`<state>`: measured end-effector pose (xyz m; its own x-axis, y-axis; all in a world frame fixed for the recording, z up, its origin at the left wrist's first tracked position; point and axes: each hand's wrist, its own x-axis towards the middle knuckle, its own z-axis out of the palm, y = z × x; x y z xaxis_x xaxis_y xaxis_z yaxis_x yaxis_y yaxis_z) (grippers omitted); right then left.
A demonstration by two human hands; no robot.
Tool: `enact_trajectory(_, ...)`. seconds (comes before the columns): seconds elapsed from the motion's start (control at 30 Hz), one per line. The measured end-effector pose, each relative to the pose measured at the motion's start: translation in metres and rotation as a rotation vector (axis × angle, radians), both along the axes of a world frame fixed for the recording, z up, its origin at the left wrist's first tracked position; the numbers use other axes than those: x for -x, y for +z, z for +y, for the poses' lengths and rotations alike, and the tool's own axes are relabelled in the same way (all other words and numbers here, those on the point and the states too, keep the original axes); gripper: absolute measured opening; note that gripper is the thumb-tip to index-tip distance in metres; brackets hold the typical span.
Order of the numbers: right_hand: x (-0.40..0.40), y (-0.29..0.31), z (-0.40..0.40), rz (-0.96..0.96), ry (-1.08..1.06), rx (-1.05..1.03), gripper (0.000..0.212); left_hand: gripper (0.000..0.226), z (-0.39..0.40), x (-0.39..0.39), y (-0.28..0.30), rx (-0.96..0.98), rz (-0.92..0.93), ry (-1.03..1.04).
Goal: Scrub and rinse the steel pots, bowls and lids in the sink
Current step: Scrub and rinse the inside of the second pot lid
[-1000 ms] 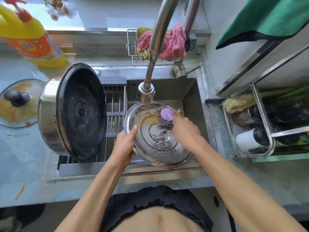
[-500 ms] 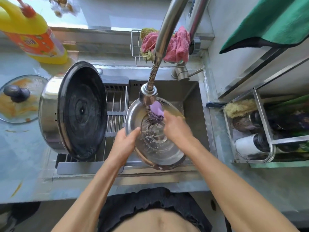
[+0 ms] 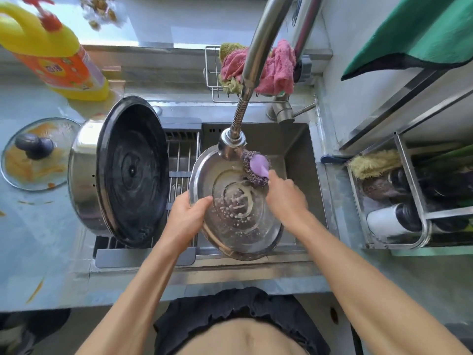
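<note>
The steel lid (image 3: 238, 219) tilts over the sink (image 3: 297, 147) under the tap (image 3: 231, 146), between both hands. It is wet, ringed, flecked with suds. The left hand (image 3: 185, 219) grips its left rim, thumb on top; the right hand (image 3: 286, 198) clasps a purple-handled scourer (image 3: 257, 170) pressed against its upper right

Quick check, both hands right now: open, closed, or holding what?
Left hand: closed on the rim of the steel lid, holding it tilted over the sink.
Right hand: closed on the purple-handled steel scrubber, pressed against the lid.
</note>
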<state>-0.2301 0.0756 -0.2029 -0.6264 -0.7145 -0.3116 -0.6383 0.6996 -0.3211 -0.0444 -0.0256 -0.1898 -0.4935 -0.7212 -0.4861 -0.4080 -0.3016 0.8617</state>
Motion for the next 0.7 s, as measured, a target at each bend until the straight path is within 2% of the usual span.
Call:
enact_trajectory(0.13, -0.025, -0.005, 0.013, -0.058, 0.156, 0.031, 0.045, 0.016, -0.002, 0.000, 0.000, -0.021, 0.001, 0.020)
enact_trajectory(0.23, 0.003, -0.009, 0.012, -0.019, -0.045, -0.056, 0.045, 0.017, 0.001, 0.001, 0.001, -0.043, -0.005, 0.000)
enact_trajectory(0.37, -0.025, 0.003, 0.003, -0.168, 0.198, 0.029, 0.044, 0.019, 0.003, 0.003, 0.000, -0.088, 0.016, 0.051)
enact_trajectory(0.47, -0.002, 0.004, -0.005, -0.095, 0.018, 0.014, 0.043, 0.020, 0.002, 0.006, 0.002, -0.065, 0.001, 0.011)
enact_trajectory(0.6, -0.023, 0.006, -0.009, -0.196, 0.206, 0.076, 0.047, 0.019, -0.004, 0.010, 0.003, -0.075, 0.003, 0.026)
enact_trajectory(0.7, -0.009, 0.000, -0.011, -0.111, 0.051, 0.015, 0.036, 0.019, -0.003, 0.010, 0.004, -0.065, -0.042, -0.042)
